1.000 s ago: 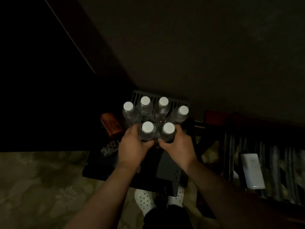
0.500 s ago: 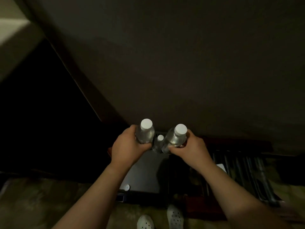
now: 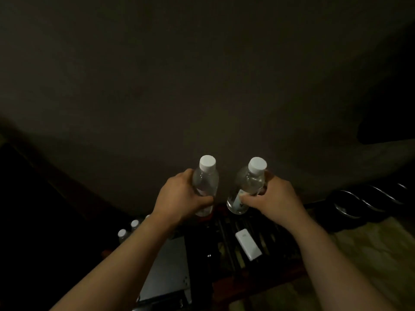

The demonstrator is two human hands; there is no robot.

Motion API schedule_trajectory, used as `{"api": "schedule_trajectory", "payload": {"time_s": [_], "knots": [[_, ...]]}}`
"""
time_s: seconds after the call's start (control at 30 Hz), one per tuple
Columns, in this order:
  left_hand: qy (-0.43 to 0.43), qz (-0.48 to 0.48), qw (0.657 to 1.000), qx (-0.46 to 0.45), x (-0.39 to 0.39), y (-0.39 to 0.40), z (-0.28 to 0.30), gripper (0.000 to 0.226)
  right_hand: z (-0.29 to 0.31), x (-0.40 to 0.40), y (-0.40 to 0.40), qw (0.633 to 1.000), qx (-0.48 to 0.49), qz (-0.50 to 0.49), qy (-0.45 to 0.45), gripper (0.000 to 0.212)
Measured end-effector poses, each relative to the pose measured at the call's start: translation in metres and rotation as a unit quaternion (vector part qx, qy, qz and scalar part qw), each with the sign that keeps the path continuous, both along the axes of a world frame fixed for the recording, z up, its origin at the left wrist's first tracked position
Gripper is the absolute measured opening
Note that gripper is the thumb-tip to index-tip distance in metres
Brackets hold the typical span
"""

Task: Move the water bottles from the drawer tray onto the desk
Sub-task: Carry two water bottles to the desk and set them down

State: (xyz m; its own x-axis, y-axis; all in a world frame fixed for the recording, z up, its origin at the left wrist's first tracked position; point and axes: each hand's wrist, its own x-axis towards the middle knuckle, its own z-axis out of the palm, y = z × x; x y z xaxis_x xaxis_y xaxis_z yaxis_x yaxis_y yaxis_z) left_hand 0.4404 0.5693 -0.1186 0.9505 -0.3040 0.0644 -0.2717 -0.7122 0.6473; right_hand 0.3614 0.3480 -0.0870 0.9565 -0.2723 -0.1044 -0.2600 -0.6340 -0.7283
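Dim room, broad dark desk (image 3: 202,75) filled my view. Left hand (image 3: 179,198) gripped left bottle (image 3: 205,187) round body, fingers curled; right hand (image 3: 272,198) gripped right bottle (image 3: 247,189) likewise. I saw both bottles upright, white-capped, apart, lifted at desk's near edge. More bottles (image 3: 128,230) below left beside grey tray (image 3: 166,270). White slab (image 3: 248,244) lay on slatted surface below right

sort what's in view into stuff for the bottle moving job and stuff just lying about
Job:
- left hand gripping a water bottle
- right hand gripping a second bottle
- bottles left in the drawer
- desk

Lying about:
- white remote-like device
- grey box
- dark round objects
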Motion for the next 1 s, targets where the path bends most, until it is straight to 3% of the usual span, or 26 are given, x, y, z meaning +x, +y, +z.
{"api": "schedule_trajectory", "payload": {"time_s": [0.47,0.9,1.0], "knots": [[-0.037,-0.189,0.98,-0.048,-0.148,-0.284,0.084,0.049,0.076,-0.207,-0.261,0.99,-0.035,-0.13,-0.051,0.031],[-0.064,-0.355,0.93,-0.078,-0.265,-0.545,0.123,0.059,0.113,-0.384,-0.463,0.952,-0.09,-0.282,-0.074,0.04],[-0.068,-0.394,0.915,-0.062,-0.28,-0.595,0.127,0.05,0.112,-0.407,-0.498,0.939,-0.096,-0.323,-0.065,0.042]]}}
